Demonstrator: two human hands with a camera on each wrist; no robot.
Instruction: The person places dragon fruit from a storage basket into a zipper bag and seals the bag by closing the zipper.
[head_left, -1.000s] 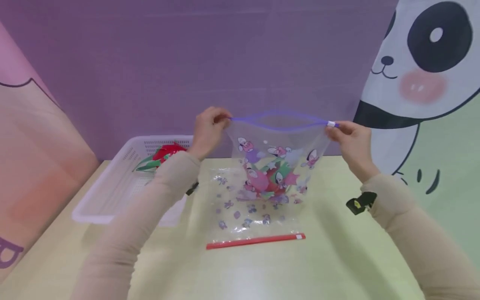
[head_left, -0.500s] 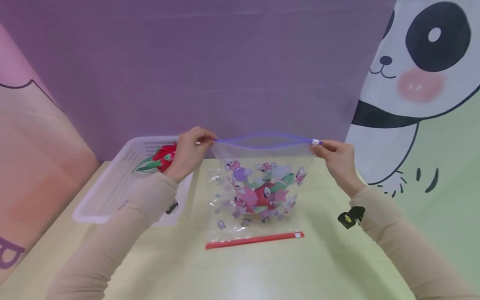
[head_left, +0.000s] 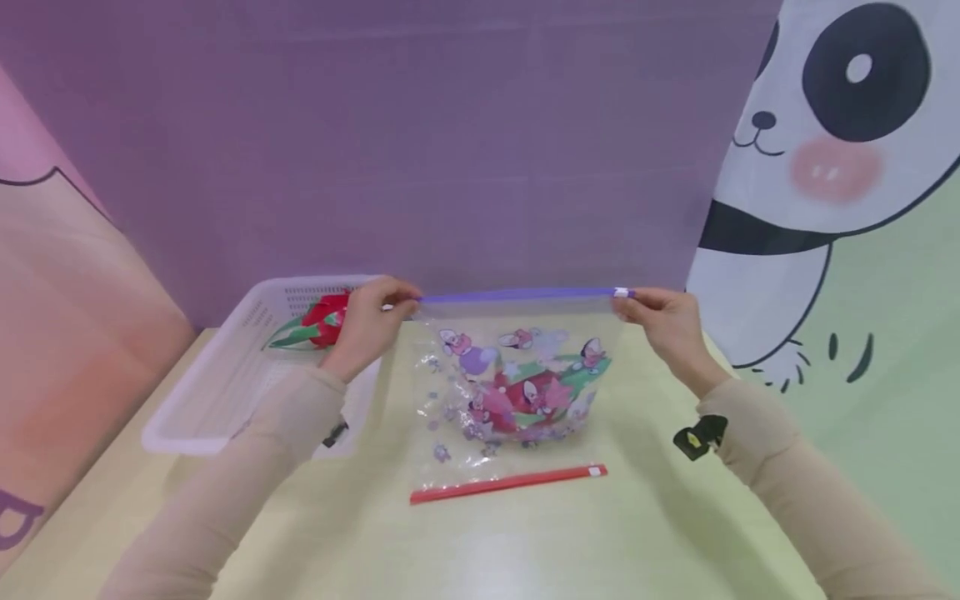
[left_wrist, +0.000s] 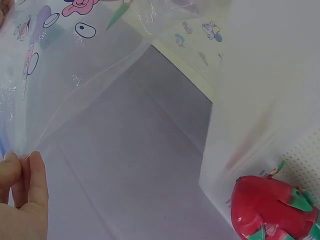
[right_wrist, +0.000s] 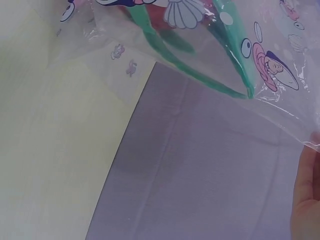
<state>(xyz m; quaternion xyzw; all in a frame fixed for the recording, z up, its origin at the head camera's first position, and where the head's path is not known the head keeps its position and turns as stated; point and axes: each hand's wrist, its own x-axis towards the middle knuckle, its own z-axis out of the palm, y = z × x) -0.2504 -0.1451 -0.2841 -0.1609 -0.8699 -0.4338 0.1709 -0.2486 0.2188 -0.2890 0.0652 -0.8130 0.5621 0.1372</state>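
Note:
A clear zip bag (head_left: 475,360) with a purple zip strip and pink cartoon prints hangs upright between my hands. My left hand (head_left: 369,323) pinches its upper left corner. My right hand (head_left: 666,327) pinches the upper right end, beside the white slider (head_left: 621,292). Its mouth lies in a straight line; I cannot tell whether the zip is sealed. Inside, low down, sits a red and green thing (head_left: 525,396), partly masked by the prints. In the right wrist view, a long green strip (right_wrist: 200,79) of it shows through the plastic.
A second clear bag with a red zip strip (head_left: 510,483) lies flat on the table (head_left: 480,550), partly behind the held one. At left stands a white plastic basket (head_left: 187,408) holding a red and green thing (left_wrist: 267,207). A purple cloth (head_left: 450,150) hangs behind the table.
Both hands have come down and slightly left with the bag, lowering it toward the table. Its mouth, which gaped before, is now drawn straight.

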